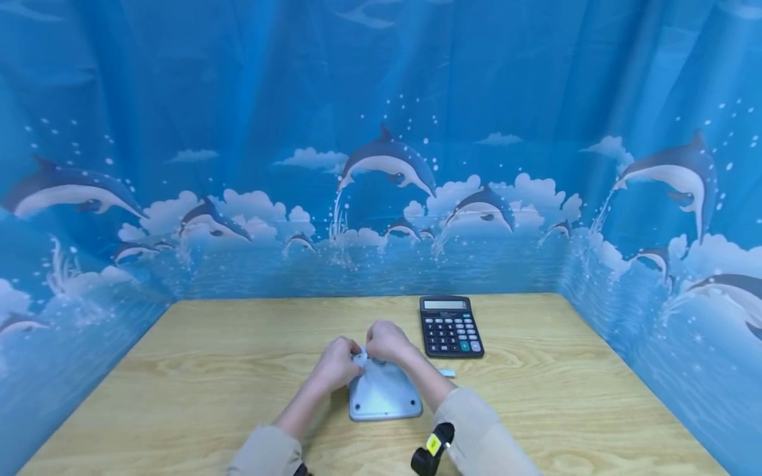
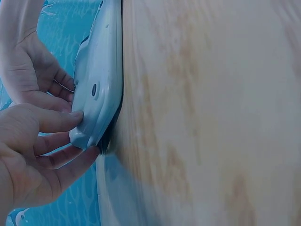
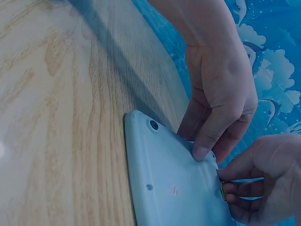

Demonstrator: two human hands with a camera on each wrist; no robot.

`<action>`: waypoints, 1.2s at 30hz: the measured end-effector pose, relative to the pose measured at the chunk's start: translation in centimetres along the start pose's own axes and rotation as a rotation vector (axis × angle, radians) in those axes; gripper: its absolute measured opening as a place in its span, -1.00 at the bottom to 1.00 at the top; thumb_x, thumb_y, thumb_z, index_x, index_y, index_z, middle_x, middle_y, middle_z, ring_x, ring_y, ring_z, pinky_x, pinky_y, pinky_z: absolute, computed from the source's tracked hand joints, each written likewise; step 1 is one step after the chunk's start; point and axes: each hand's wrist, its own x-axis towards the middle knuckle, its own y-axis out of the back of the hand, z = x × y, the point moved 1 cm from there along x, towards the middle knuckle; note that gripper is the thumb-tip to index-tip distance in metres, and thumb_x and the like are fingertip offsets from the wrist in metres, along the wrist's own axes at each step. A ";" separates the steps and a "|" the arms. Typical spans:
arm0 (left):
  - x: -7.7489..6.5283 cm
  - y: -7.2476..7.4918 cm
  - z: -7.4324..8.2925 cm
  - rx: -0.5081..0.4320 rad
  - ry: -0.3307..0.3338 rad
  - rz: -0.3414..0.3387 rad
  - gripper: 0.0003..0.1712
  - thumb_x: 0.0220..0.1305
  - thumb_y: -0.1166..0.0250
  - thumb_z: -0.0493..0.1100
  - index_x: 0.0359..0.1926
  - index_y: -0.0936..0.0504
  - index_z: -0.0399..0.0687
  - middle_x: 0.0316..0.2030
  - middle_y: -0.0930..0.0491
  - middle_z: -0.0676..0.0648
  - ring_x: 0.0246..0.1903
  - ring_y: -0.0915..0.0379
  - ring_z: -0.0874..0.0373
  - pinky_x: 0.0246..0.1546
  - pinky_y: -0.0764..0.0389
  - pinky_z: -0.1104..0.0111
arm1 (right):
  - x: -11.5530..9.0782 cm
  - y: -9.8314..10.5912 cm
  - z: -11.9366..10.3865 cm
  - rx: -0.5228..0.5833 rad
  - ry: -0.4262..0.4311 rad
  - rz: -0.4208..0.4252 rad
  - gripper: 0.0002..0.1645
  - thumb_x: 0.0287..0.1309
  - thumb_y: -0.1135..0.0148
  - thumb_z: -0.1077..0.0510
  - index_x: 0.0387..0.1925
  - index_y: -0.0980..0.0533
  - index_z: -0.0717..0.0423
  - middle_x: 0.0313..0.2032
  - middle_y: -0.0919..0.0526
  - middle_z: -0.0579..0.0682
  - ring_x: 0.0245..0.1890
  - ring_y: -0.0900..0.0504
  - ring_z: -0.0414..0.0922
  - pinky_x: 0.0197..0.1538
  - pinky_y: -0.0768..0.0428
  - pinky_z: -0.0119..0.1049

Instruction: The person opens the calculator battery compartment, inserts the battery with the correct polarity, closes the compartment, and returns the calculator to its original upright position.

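Observation:
A light-blue handheld device [image 1: 385,395] lies underside up on the table, small dark feet at its corners. My left hand [image 1: 340,362] grips its far left corner, thumb on the underside and fingers below the edge, as the left wrist view shows. At the device's far edge my right hand [image 1: 385,340] has its fingers curled. In the right wrist view, a small gold-coloured piece [image 3: 223,192] shows between these right fingers and the edge; its far side is hidden by the fingers. The left hand [image 3: 218,94] sits right beside it.
A black calculator [image 1: 450,326] lies face up behind and right of the device. A small light-blue piece [image 1: 448,373] lies on the wooden table [image 1: 238,370] by my right forearm. A blue dolphin-print curtain [image 1: 381,258] surrounds the table's back and sides.

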 end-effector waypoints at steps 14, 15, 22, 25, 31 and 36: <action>0.0 0.1 0.3 0.022 -0.010 0.000 -0.59 -0.11 -0.32 -0.47 -0.12 -0.55 -0.41 -0.23 -0.57 -0.25 -0.31 -0.52 0.00 -0.38 -0.63 0.28 | -0.2 0.7 -0.1 0.010 -0.003 -0.040 -0.78 -0.10 -0.15 0.33 -0.73 -0.46 0.06 -0.75 -0.39 -0.11 -0.71 -0.31 -0.22 -0.62 -0.28 -0.45; 0.0 0.0 0.3 0.018 -0.006 0.000 -0.59 -0.11 -0.32 -0.47 -0.12 -0.55 -0.41 -0.22 -0.57 -0.25 -0.30 -0.52 0.00 -0.37 -0.63 0.28 | -0.2 0.7 0.0 0.011 -0.001 -0.042 -0.79 -0.09 -0.16 0.32 -0.72 -0.47 0.06 -0.74 -0.40 -0.10 -0.70 -0.33 -0.22 -0.61 -0.30 -0.45; 0.0 -0.1 0.1 0.024 -0.023 0.017 -0.60 -0.12 -0.32 -0.46 -0.13 -0.56 -0.44 -0.22 -0.57 -0.25 -0.32 -0.51 0.02 -0.37 -0.63 0.28 | 0.1 0.8 0.4 0.024 0.020 -0.075 -0.87 -0.05 -0.26 0.31 -0.62 -0.58 0.10 -0.61 -0.56 -0.04 -0.54 -0.48 -0.16 -0.41 -0.48 -0.34; -0.1 -0.1 0.0 0.022 -0.040 0.020 -0.60 -0.13 -0.31 -0.47 -0.14 -0.56 -0.45 -0.22 -0.57 -0.27 -0.31 -0.50 0.02 -0.35 -0.63 0.26 | 0.2 0.9 0.6 0.043 0.004 -0.086 -0.89 -0.05 -0.26 0.33 -0.56 -0.60 0.09 -0.51 -0.60 -0.02 -0.45 -0.51 -0.14 -0.25 -0.53 -0.25; -0.2 0.0 0.0 0.015 -0.053 0.019 -0.60 -0.13 -0.31 -0.47 -0.14 -0.56 -0.46 -0.21 -0.57 -0.28 -0.26 -0.51 -0.02 -0.31 -0.63 0.23 | 0.2 1.0 0.7 0.019 0.016 -0.075 -0.86 -0.07 -0.25 0.36 -0.58 -0.60 0.08 -0.53 -0.59 -0.07 -0.44 -0.51 -0.13 -0.26 -0.53 -0.24; -0.2 0.0 0.1 0.018 -0.048 0.022 -0.59 -0.13 -0.32 -0.47 -0.14 -0.56 -0.45 -0.19 -0.57 -0.29 -0.25 -0.51 -0.03 -0.30 -0.63 0.22 | 0.2 1.1 0.6 0.000 0.018 -0.076 -0.85 -0.08 -0.26 0.35 -0.60 -0.59 0.07 -0.56 -0.57 -0.09 -0.46 -0.51 -0.14 -0.31 -0.52 -0.29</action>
